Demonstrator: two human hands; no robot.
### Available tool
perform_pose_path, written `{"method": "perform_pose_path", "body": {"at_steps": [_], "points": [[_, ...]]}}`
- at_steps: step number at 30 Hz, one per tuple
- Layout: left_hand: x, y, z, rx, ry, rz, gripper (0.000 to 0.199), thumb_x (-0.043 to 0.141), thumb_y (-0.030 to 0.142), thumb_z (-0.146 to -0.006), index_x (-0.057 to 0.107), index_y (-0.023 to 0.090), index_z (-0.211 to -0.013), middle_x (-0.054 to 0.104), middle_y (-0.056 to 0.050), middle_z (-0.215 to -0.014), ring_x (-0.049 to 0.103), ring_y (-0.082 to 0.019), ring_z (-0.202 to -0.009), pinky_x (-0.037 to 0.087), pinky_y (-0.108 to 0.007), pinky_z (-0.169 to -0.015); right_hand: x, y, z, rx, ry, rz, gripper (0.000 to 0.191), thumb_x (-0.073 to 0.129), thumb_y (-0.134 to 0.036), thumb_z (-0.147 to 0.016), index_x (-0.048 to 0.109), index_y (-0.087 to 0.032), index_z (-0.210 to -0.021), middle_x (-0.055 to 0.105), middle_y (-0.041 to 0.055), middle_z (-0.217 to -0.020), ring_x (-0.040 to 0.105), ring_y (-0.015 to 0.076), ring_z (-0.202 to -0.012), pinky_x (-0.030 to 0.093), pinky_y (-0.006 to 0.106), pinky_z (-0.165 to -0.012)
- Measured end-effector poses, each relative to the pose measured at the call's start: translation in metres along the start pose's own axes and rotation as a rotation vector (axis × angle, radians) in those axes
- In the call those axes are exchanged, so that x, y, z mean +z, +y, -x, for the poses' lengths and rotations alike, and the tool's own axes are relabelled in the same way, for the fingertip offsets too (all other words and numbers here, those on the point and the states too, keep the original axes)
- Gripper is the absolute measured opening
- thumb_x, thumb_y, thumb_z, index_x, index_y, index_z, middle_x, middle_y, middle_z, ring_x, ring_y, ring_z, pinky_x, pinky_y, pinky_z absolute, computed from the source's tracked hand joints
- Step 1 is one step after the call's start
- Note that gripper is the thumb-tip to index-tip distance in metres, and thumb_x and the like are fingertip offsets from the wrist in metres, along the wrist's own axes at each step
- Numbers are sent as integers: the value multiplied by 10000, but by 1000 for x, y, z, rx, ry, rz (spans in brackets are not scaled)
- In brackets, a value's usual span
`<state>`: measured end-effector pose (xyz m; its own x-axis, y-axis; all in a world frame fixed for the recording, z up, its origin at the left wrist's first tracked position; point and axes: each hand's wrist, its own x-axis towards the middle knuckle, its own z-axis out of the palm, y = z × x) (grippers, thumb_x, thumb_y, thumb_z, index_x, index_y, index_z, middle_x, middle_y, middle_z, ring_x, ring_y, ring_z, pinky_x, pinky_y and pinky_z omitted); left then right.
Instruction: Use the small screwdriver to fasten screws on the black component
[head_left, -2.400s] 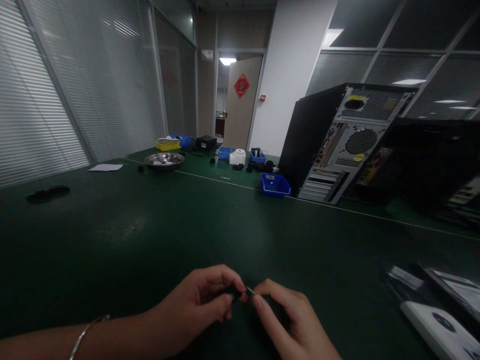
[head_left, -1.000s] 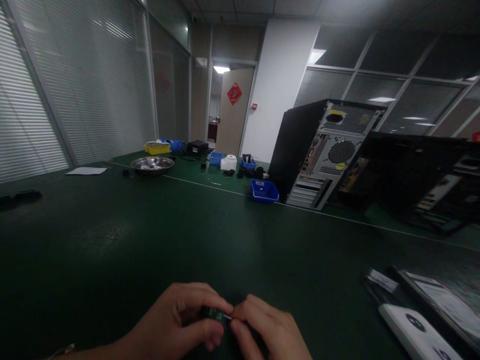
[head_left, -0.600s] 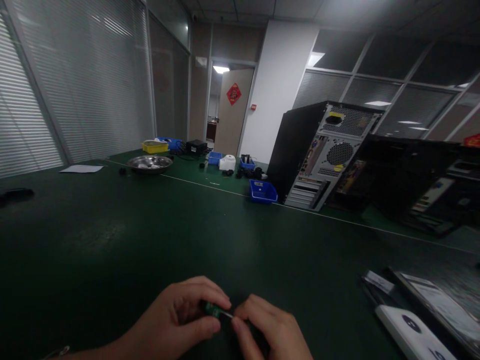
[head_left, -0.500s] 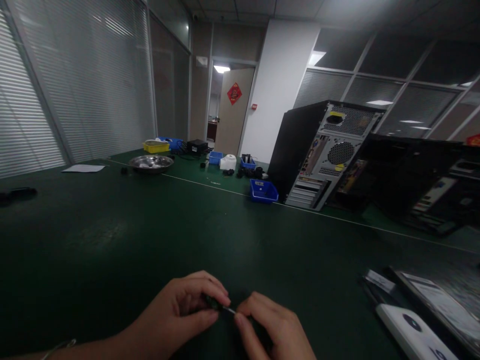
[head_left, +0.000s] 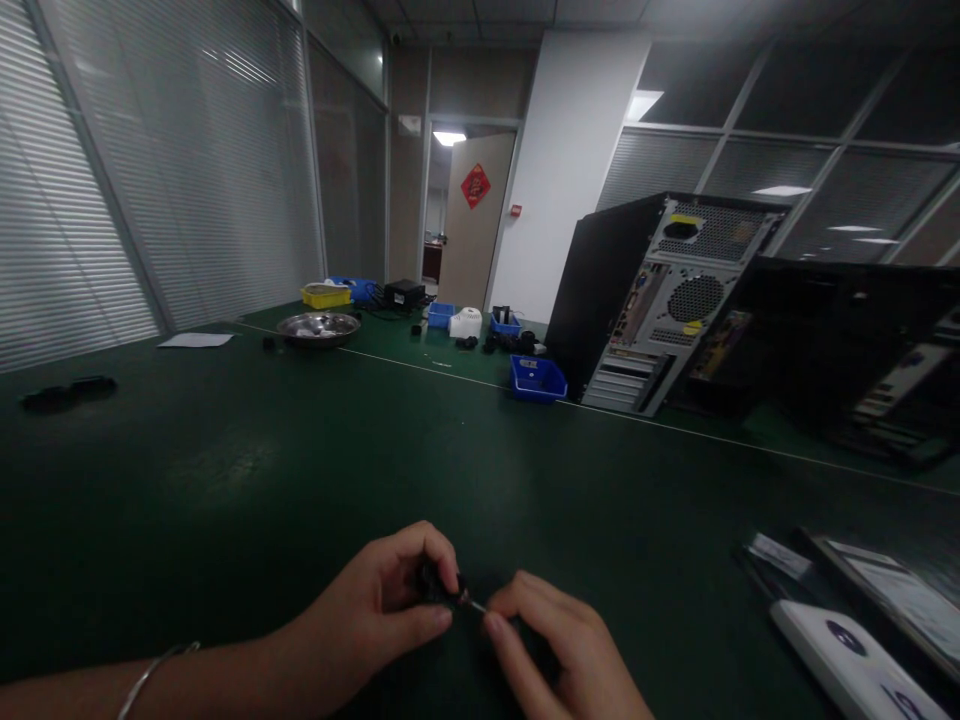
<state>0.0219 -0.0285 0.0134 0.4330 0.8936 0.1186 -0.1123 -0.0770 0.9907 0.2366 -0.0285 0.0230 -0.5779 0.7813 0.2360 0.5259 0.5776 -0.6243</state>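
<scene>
Gadget (head_left: 430, 583), dark and blurry on my feed, is sitting pinched in the left hand (head_left: 371, 615). The right hand (head_left: 562, 635) is pinching a thin rod (head_left: 477, 606) that's slanting up-left toward it; I'm not making out whether they're touching. Green table (head_left: 450, 480) is spreading around.

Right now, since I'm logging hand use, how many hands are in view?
2. The left hand, low near the middle, holds a small dark part; the right hand, just right of it, pinches a thin metal rod. No other hand shows.
</scene>
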Motion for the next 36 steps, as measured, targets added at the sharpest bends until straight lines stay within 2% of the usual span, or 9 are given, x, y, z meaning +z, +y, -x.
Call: {"method": "perform_pose_path", "body": {"at_steps": [3, 6, 10, 14, 17, 22, 27, 33, 36], "points": [[-1, 4, 0, 6, -7, -74, 161, 679, 194, -803, 665, 189, -963, 594, -28, -976, 553, -203, -944, 401, -332, -835, 1, -1, 0, -10, 15, -13, 238, 452, -224, -930, 652, -178, -809, 679, 61, -747, 665, 172, -670, 487, 234, -614], [1, 7, 1, -100, -26, 33, 371, 642, 210, -856, 521, 236, -1205, 635, -25, -997, 587, -188, -929, 419, -338, -836, -1, -3, 0, -12, 11, -47, 233, 455, -214, -930, 664, -173, -837, 688, 67, -773, 672, 173, -694, 494, 237, -630], [4, 9, 3, -141, -76, -29, 209, 620, 209, -883, 532, 224, -1071, 662, -21, -974, 615, -197, -934, 452, -337, -836, -4, -4, 0, -13, 35, -73, 230, 453, -216, -939, 667, -178, -864, 682, 64, -779, 663, 176, -701, 500, 246, -651], [1, 11, 6, -95, -48, -390, 291, 570, 243, -901, 602, 271, -1188, 651, -46, -1103, 591, -241, -1011, 456, -365, -888, -5, -2, 1, 3, 29, -52, 227, 461, -223, -950, 673, -193, -875, 675, 56, -787, 653, 174, -702, 497, 246, -654], [-1, 12, 11, -57, 1, -538, 350, 553, 287, -905, 603, 333, -1248, 645, -42, -1199, 567, -269, -1081, 459, -365, -917, -5, -1, 1, -10, 25, -18, 225, 468, -218, -947, 680, -208, -873, 672, 46, -777, 645, 170, -690, 494, 244, -651], [2, 14, 16, 33, 69, -607, 363, 566, 277, -903, 595, 365, -1253, 661, -19, -1206, 595, -251, -1032, 483, -330, -905, -5, -3, 1, -4, 0, 48, 229, 467, -216, -945, 684, -218, -873, 670, 40, -764, 651, 170, -671, 478, 237, -604], [3, 20, 13, 173, -38, -695, 402, 508, 171, -921, 573, 319, -1290, 669, -51, -1048, 606, -222, -948, 495, -320, -873, -4, -2, 2, 12, -22, 113, 230, 465, -211, -938, 684, -221, -870, 675, 38, -769, 663, 168, -666, 476, 234, -596], [1, 17, 9, 217, -77, -740, 461, 477, 114, -927, 539, 330, -1329, 671, -54, -1088, 622, -215, -981, 496, -305, -895, -2, -1, 1, 28, -31, 167, 224, 467, -208, -927, 672, -217, -837, 669, 34, -750, 671, 173, -658, 478, 233, -587], [2, 14, 11, 198, -68, -709, 484, 479, 120, -934, 506, 361, -1353, 657, -34, -1224, 613, -220, -1086, 474, -298, -963, -4, -4, 1, 40, -22, 113, 222, 452, -211, -937, 653, -213, -842, 668, 38, -786, 670, 170, -679, 498, 235, -627]]}}
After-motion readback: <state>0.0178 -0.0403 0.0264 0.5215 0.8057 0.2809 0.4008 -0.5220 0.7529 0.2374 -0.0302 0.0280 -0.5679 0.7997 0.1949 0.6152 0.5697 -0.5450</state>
